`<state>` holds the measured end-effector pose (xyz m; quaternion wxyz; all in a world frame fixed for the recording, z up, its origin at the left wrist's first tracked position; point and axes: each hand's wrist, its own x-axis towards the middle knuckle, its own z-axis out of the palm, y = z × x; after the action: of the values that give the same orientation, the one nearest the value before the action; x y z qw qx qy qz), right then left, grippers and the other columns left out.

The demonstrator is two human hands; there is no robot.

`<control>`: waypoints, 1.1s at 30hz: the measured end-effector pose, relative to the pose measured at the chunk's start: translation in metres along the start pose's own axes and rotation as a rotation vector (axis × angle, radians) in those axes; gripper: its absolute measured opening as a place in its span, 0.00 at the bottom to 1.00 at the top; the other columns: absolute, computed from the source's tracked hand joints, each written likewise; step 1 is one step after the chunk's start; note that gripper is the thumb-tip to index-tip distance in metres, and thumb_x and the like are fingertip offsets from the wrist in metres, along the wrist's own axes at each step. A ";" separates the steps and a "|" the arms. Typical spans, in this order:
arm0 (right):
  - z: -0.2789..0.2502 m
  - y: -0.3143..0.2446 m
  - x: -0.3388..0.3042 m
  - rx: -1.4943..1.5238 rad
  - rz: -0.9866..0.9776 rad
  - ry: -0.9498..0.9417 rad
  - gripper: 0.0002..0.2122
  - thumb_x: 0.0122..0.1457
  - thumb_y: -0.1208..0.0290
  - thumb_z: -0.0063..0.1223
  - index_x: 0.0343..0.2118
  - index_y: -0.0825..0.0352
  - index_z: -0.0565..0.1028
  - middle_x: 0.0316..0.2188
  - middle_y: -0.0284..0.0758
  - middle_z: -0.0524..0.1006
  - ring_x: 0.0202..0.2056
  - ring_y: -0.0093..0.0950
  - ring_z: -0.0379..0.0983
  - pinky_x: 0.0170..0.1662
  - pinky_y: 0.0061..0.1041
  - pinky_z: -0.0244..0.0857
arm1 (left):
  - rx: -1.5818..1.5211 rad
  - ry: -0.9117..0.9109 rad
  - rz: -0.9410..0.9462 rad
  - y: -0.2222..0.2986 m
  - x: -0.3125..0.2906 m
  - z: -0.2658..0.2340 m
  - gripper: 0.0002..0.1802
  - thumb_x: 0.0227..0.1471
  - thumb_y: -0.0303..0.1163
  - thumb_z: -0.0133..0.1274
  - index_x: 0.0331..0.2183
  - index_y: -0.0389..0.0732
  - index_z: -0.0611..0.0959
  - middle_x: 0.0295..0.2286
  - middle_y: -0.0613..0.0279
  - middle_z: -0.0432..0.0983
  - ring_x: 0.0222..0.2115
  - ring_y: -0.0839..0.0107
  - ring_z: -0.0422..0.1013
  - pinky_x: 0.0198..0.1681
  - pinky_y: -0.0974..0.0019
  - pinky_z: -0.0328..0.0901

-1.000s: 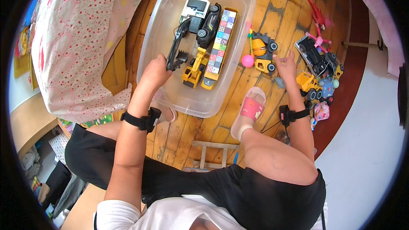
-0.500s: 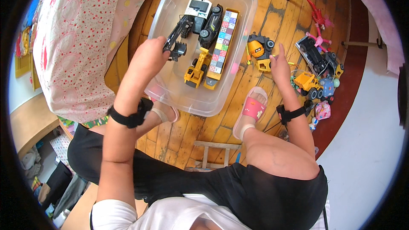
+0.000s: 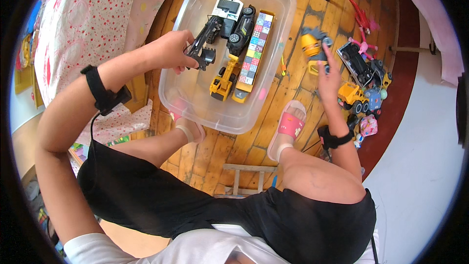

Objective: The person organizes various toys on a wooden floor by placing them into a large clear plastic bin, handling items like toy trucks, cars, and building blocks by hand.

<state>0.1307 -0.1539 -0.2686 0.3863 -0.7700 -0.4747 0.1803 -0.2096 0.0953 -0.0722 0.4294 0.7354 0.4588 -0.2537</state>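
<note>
My left hand [image 3: 177, 51] is closed on the black arm of a white toy excavator [image 3: 228, 7], which lies in a clear plastic bin [image 3: 224, 123]. Beside the excavator in the bin are a black toy car [image 3: 241, 32], a small yellow toy construction vehicle [image 3: 223, 79] and a long yellow toy truck [image 3: 252, 54] with a colourful patterned top. Over the floor to the right of the bin, my right hand [image 3: 329, 79] grips a yellow and grey toy cement mixer truck [image 3: 310, 45], thumb and fingers at its near end.
On the right lies a pile of toys, with an overturned black vehicle [image 3: 355, 63], a yellow dump truck [image 3: 352, 94] and a pink doll-like figure [image 3: 364, 46]. A small yellow stick [image 3: 283, 63] rests by the bin. A patterned cloth [image 3: 93, 34] hangs at left; a wooden stool [image 3: 249, 168] stands between my legs.
My right hand has taken hold of the cement mixer truck and moved it up and to the right. My left elbow has swung outward while that hand stays at the excavator's arm.
</note>
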 end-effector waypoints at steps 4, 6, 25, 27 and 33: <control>-0.054 -0.113 0.027 0.295 -0.080 0.052 0.18 0.63 0.74 0.52 0.56 0.65 0.74 0.51 0.38 0.76 0.52 0.29 0.72 0.57 0.27 0.61 | -0.161 -0.155 -0.115 0.002 0.013 -0.007 0.26 0.47 0.25 0.65 0.47 0.27 0.72 0.24 0.57 0.78 0.19 0.72 0.75 0.23 0.68 0.73; -0.066 -0.165 0.034 0.425 -0.058 -0.207 0.16 0.63 0.73 0.52 0.54 0.67 0.75 0.50 0.36 0.77 0.51 0.26 0.71 0.57 0.26 0.62 | -0.210 -0.156 -0.153 0.000 0.007 -0.012 0.25 0.46 0.27 0.65 0.45 0.29 0.75 0.25 0.58 0.78 0.19 0.74 0.74 0.23 0.70 0.72; 0.111 -0.266 -0.021 0.766 0.151 -1.248 0.30 0.56 0.73 0.63 0.61 0.69 0.64 0.49 0.37 0.74 0.46 0.24 0.72 0.47 0.24 0.69 | -0.243 -0.209 -0.010 -0.004 0.017 -0.015 0.18 0.45 0.36 0.66 0.24 0.32 0.78 0.18 0.60 0.73 0.17 0.72 0.72 0.20 0.68 0.71; 0.117 -0.264 -0.015 0.807 0.486 -1.312 0.33 0.53 0.75 0.65 0.62 0.66 0.62 0.50 0.34 0.73 0.47 0.22 0.71 0.48 0.23 0.68 | -0.270 -0.204 0.007 -0.007 0.019 -0.015 0.19 0.44 0.36 0.67 0.25 0.29 0.78 0.18 0.59 0.73 0.16 0.71 0.71 0.19 0.67 0.71; 0.139 -0.267 -0.043 0.905 0.832 -0.969 0.29 0.55 0.73 0.61 0.60 0.66 0.63 0.43 0.33 0.73 0.41 0.22 0.70 0.45 0.24 0.64 | -0.249 -0.182 0.041 -0.010 0.019 -0.013 0.18 0.44 0.36 0.66 0.26 0.29 0.79 0.19 0.58 0.74 0.17 0.70 0.72 0.20 0.67 0.72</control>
<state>-0.1376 -0.0657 -0.1565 0.3131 -0.4878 -0.1429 0.8022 -0.2105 0.1174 -0.0840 0.5622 0.6597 0.4307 -0.2516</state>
